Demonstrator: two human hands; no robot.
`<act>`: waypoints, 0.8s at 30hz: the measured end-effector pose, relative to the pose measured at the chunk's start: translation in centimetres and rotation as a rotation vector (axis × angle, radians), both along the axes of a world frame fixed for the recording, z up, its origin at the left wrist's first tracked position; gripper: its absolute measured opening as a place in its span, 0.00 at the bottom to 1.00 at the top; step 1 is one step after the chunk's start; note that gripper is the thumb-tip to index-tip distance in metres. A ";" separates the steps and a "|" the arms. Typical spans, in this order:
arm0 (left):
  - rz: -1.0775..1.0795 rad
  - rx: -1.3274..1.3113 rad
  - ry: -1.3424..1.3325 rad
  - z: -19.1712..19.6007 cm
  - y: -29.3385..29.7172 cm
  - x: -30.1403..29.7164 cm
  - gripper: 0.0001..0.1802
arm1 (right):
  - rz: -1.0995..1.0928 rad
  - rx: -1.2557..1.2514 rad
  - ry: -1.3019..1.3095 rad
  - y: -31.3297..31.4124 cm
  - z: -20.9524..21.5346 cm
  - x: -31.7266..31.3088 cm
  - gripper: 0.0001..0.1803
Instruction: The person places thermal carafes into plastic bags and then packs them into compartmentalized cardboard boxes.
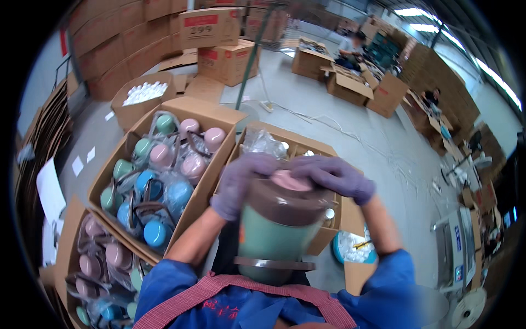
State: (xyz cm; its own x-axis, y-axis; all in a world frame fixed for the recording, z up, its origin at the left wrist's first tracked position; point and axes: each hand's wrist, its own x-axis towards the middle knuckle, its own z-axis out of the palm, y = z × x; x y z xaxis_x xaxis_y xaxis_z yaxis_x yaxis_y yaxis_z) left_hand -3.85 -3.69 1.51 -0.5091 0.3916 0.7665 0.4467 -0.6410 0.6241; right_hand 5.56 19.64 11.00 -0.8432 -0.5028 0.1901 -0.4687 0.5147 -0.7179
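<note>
A pale green insulated jug with a wide brown collar stands upright against me, its brown carrying handle hanging low across the front. Inside the collar's mouth sits a round pink piece, perhaps a lid or stopper. My left hand, in a purple glove and blurred, wraps the collar's left side. The gloved right hand curls over the collar's right edge, with fingertips on the pink piece. Just beyond the jug is an open carton with dividers, white-topped items and clear plastic wrap.
At left, a carton holds several green, pink and blue wrapped jugs; another carton below it holds more. White caps fill a box and a blue basin. A green post rises ahead. Two people work among far cartons.
</note>
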 end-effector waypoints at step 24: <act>0.257 0.029 0.415 3.2 1.5 12.4 0.07 | 0.292 1.063 0.643 -4.3 7.0 10.2 0.18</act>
State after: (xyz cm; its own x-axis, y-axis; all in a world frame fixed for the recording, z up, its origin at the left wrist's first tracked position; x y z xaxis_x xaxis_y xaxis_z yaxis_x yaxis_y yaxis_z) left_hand 8.52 -2.20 4.75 -0.2360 0.2690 0.9338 0.8002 -0.4914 0.3438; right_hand 15.72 15.36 18.04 -0.5825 -0.8082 -0.0867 -0.7692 0.5137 0.3800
